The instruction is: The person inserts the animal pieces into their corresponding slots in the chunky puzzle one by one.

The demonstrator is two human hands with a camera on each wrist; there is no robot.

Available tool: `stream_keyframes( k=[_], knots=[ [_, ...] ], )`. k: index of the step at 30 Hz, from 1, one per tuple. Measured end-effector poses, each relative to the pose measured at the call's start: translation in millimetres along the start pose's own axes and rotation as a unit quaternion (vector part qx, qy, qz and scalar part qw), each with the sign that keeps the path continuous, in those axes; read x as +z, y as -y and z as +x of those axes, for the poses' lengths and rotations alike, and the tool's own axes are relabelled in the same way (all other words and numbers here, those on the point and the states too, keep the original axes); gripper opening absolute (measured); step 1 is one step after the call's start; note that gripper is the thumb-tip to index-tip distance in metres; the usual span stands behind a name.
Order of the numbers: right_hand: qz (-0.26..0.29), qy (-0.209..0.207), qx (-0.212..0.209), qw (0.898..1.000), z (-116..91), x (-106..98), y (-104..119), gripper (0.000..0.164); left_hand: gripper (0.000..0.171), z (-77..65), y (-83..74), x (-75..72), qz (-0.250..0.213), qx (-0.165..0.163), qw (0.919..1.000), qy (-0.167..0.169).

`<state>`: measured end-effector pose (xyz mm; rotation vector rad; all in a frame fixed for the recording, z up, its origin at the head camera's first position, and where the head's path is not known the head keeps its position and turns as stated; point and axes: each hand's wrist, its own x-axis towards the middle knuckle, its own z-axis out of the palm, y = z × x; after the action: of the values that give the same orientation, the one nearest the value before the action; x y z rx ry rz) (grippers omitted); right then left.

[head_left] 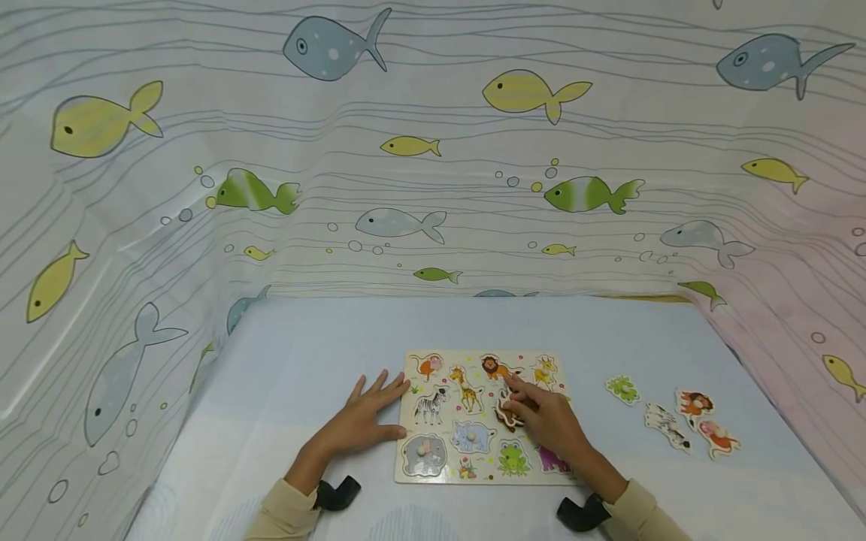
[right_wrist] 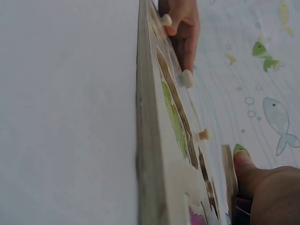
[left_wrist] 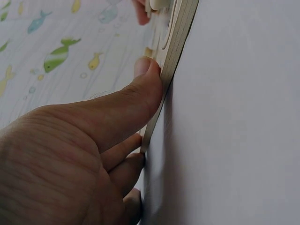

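A wooden animal puzzle board (head_left: 455,473) lies flat on the table. My left hand (head_left: 361,421) rests at its left edge, fingers spread and thumb touching the side; the left wrist view shows the thumb (left_wrist: 149,79) against the board's edge. Over the board's right half, my right hand (head_left: 551,421) pinches a thin wooden puzzle piece (right_wrist: 228,176). That piece stands tilted above a brown-toned picture (head_left: 507,413); the fingers hide which animal it is. A grey elephant piece (head_left: 424,454) and a bluish rhino-like piece (head_left: 472,437), both with knobs, sit on the board.
Right of the board lie loose pieces: a frog (head_left: 622,389), a zebra (head_left: 667,427), a lion (head_left: 694,403) and an orange monkey (head_left: 719,437). A fish-patterned sheet (head_left: 433,180) hangs behind and beside the pale table (head_left: 325,338). Black straps sit at both wrists.
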<state>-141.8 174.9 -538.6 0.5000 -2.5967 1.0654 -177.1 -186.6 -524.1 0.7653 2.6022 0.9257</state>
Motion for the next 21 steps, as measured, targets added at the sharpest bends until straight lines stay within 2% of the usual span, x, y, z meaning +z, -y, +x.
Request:
stream_keyframes(
  k=[4, 5, 10, 14, 17, 21],
  knots=[
    [-0.026, -0.001, -0.024, 0.999, -1.2, 3.1, -1.2, 0.047, 0.085, 0.5, 0.4, 0.4, 0.003, 0.002, 1.0, 0.0],
    [-0.032, -0.001, -0.031, 0.999, -1.2, 3.7, -1.2, 0.048, 0.085, 0.4, 0.5, 0.4, 0.002, 0.002, 1.0, -0.001],
    [-0.05, -0.005, -0.066, 0.997, -1.8, 5.3, -0.8, 0.039, 0.085, -0.2, 0.0, 0.2, 0.002, -0.001, 1.0, -0.003],
    [-0.069, -0.003, -0.088, 0.994, -2.6, 5.7, -1.7, 0.041, 0.085, -0.2, 0.0, 0.4, 0.002, -0.003, 1.0, -0.002],
    [-0.081, -0.001, -0.094, 0.992, -2.9, 6.4, -2.9, 0.048, 0.085, -0.2, 0.2, 0.5, 0.003, -0.004, 1.0, -0.003],
    [-0.079, 0.002, -0.089, 0.993, -3.0, 6.9, -3.1, 0.044, 0.085, -0.1, 0.0, 0.7, 0.002, 0.003, 1.0, -0.007]
  ],
)
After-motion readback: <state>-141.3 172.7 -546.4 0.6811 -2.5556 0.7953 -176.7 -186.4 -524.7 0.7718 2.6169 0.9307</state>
